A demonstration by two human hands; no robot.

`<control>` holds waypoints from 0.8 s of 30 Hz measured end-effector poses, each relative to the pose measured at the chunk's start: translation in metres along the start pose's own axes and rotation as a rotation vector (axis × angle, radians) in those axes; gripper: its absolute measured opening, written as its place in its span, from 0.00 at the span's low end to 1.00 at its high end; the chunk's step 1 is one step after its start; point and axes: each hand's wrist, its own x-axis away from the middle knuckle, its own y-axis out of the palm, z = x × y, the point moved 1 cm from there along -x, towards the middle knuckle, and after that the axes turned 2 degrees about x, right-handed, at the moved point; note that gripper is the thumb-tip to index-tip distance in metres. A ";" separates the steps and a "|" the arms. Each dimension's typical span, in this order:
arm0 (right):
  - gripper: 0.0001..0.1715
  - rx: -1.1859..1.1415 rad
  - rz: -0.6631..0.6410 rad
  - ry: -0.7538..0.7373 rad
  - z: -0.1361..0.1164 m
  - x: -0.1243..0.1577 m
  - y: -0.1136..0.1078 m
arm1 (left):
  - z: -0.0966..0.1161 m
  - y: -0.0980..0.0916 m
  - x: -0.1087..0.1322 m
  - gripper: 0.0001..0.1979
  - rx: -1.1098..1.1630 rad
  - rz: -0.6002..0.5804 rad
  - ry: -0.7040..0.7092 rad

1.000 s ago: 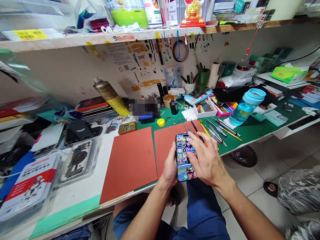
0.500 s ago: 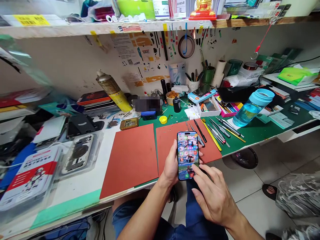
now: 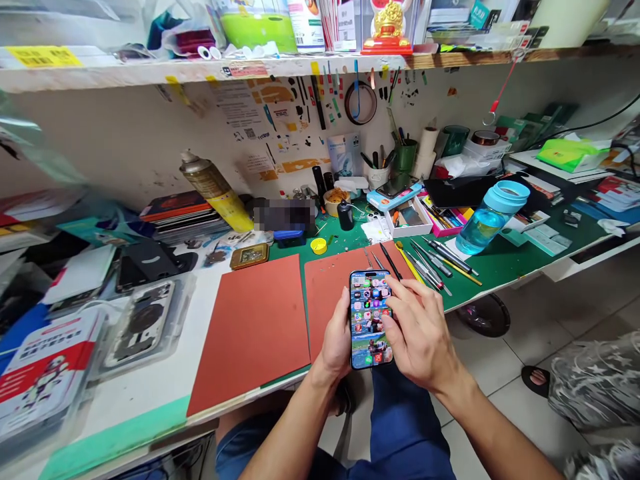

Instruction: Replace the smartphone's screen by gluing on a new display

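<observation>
Centrally, between the two hands: phone point(image 3: 369, 333), display up, held off the bench at the near edge of the reddish mat point(image 3: 327, 283). Long axis runs away from the person, nearly straight ahead. Left hand point(image 3: 336, 340) is the nearer, wrapped along the phone's left edge; right hand point(image 3: 421, 337) grasps nothing, fingers loosely bent over the right side. Fingertip contact there: cannot tell.

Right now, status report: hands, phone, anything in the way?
Left hand holding phone. Right hand over its right side, contact unclear. Screen lit, icons showing. In the way: right fingers, hiding part of the screen.
</observation>
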 end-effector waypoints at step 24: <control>0.14 -0.119 0.018 -0.018 -0.039 0.057 -0.008 | 0.004 -0.001 0.000 0.40 -0.099 -0.212 -0.025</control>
